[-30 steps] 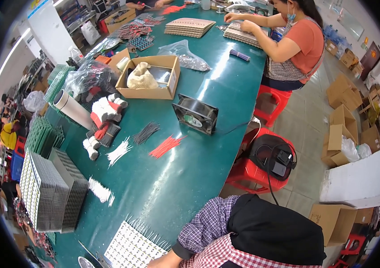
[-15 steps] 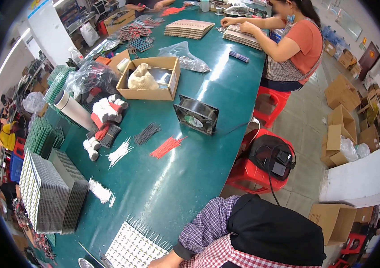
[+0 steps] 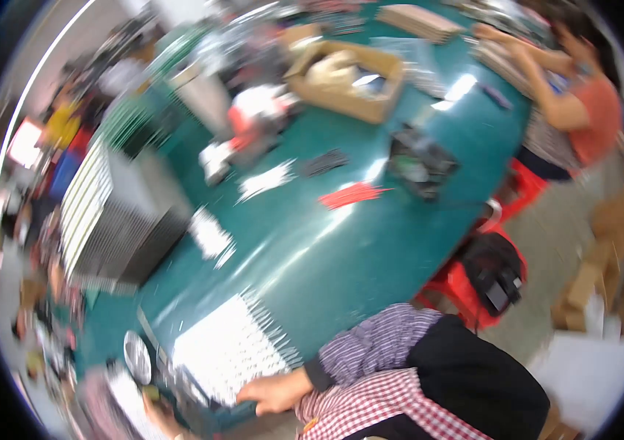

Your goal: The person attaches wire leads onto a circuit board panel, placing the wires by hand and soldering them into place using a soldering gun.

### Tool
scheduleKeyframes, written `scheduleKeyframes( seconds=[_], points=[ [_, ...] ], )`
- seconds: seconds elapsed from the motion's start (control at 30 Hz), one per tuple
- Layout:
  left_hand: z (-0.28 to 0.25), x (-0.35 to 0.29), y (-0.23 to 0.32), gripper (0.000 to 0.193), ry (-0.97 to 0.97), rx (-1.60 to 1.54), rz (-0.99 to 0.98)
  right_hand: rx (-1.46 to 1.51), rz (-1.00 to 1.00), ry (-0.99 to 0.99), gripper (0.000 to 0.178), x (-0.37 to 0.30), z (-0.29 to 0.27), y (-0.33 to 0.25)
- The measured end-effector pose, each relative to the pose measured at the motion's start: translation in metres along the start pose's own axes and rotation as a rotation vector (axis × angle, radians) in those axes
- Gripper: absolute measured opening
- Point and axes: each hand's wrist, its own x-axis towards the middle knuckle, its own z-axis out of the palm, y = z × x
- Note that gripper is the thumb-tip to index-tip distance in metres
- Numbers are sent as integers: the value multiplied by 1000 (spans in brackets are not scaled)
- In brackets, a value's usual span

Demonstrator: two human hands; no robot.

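Observation:
A white panel (image 3: 217,348) lies at the near edge of the green table, with a row of thin wire ends sticking out along its right side. My right hand (image 3: 277,392) rests at the panel's near right corner, its fingers stretched toward the left and touching the edge. Low on the left is my left hand (image 3: 165,418), smeared by motion, beside a blurred white strip-like thing (image 3: 127,400); its grip does not show clearly. Close to it stand a small round metal dish (image 3: 137,356) and a thin rod (image 3: 148,328).
Bundles of white (image 3: 211,236), red (image 3: 352,195) and dark wires (image 3: 325,162) lie on the table. A panel stack (image 3: 118,220) stands left, a black fan (image 3: 422,163) farther right. Beyond are an open carton (image 3: 371,110) and a co-worker (image 3: 583,110). Red stools (image 3: 459,282) line the right side.
My view has swung left and down, blurring the picture, so the table contents sit farther right and higher. My left hand and more of my right hand have come into view.

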Motion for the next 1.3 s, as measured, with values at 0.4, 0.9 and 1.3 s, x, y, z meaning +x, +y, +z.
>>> scheduleKeyframes(
  seconds=[0.4,0.9,1.3],
  points=[
    [103,-213,115,38,157,-409,6,-42,-61,-101,45,-19,-7,-45],
    [135,-264,135,34,133,-175,5,70,17,-216,45,-20,-6,-43],
    [140,-202,86,37,85,778,649,139,-108,-131,47,-11,-1,-15]
  ],
)
